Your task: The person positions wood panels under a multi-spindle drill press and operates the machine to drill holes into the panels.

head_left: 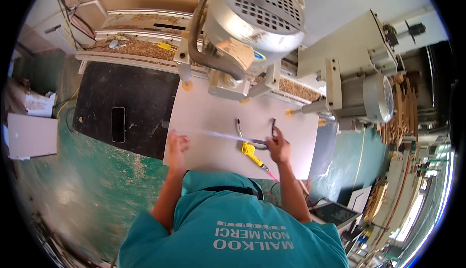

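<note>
A pale flat board (pixel 204 154) lies in front of me, under a machine. My right hand (pixel 278 147) is closed on a dark hand tool (pixel 261 143) over the board's right part. A thin, shiny strip, smeared by motion, runs leftward from this tool; its exact kind is unclear. My left hand (pixel 178 146), slightly blurred, hovers at the board's left edge. Its fingers are apart, and I see nothing in them. A yellow air blow gun (pixel 249 150) with a bent metal nozzle and a pink hose rests on the board, just left of my right hand.
Above the board's far side hangs a big silver motor (pixel 257 13); a smaller one (pixel 377 98) stands at right. A phone (pixel 118 124) lies on the black tabletop (pixel 97 108). Behind it, a yellow utility knife (pixel 167 47) sits among wood chips. Boards are stacked at far right.
</note>
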### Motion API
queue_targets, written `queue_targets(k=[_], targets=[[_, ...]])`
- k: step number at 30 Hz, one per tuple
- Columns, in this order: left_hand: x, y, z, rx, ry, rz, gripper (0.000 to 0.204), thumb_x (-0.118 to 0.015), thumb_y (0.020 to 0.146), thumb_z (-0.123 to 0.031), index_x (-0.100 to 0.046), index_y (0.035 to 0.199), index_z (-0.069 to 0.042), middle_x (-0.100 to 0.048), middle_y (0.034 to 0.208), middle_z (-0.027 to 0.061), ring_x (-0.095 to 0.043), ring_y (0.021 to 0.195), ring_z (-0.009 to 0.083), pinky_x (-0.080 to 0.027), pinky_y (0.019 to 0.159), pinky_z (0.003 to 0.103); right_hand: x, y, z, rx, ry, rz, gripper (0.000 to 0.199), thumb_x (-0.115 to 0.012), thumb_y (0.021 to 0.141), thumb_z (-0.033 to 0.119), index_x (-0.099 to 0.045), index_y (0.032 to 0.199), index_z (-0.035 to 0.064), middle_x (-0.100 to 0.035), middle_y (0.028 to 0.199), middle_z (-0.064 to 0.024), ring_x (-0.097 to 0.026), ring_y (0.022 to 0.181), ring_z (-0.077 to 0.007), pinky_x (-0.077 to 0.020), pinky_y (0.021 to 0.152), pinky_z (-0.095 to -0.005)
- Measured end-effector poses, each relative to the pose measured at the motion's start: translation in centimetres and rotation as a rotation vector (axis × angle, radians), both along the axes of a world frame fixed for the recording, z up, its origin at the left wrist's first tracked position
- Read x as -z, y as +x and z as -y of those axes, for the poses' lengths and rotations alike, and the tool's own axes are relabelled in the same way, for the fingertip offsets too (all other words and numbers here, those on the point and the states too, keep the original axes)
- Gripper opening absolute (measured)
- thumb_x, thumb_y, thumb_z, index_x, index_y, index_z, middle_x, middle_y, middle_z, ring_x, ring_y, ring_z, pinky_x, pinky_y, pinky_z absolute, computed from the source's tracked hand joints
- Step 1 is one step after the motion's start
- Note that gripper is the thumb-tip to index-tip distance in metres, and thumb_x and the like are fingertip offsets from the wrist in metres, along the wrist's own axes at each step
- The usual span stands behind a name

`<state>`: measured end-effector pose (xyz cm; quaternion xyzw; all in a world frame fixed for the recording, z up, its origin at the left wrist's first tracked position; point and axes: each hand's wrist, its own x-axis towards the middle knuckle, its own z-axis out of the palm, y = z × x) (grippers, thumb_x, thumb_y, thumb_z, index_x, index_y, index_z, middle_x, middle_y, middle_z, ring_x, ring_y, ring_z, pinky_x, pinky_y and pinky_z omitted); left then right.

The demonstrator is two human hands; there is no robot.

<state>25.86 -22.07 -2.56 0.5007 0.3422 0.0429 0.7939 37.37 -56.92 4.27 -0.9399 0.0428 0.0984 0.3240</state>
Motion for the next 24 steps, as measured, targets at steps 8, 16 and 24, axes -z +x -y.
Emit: queue_targets(k=[8, 16, 24], targets=[[-3.5, 0.9, 3.0, 0.134, -0.905, 0.158, 0.057, -0.044, 0.099, -0.053, -0.04, 0.144, -0.019, -0.052, 0.133, 0.0064, -0.053, 0.121, 0.0263, -0.048, 0.097, 0.044, -0.9, -4.3, -18.5, -0.593, 0.346, 0.359, 0.069, -0.068, 0.086, 0.045, -0.046, 0.142, 0.0122, -0.06, 0.123, -0.0168, -0.053, 0.119, -0.0372, -0.0411, 0.101, -0.0457], [5.7, 3.4, -17.0, 0.014, 1.056, -0.405, 0.07, -0.068, 0.079, -0.021, -0.041, 0.143, -0.008, -0.045, 0.139, 0.0233, -0.044, 0.131, 0.0367, -0.036, 0.109, 0.048, 6.2, -8.8, -5.0, -0.113, -0.595, 0.237, 0.076, -0.062, 0.073, 0.009, -0.041, 0.145, 0.0138, -0.041, 0.143, -0.013, -0.033, 0.137, -0.0342, -0.0407, 0.1, -0.0536], [0.2, 2.0, -6.4, 0.469, 1.684, 0.019, 0.05, -0.073, 0.076, -0.021, -0.059, 0.122, -0.005, -0.053, 0.135, 0.0174, -0.045, 0.13, 0.0395, -0.037, 0.106, 0.05, 3.7, -17.0, 3.8, -0.066, -0.36, -0.071, 0.044, -0.063, 0.086, 0.03, -0.054, 0.127, 0.0184, -0.067, 0.11, -0.012, -0.067, 0.094, -0.0372, -0.0542, 0.077, -0.049]])
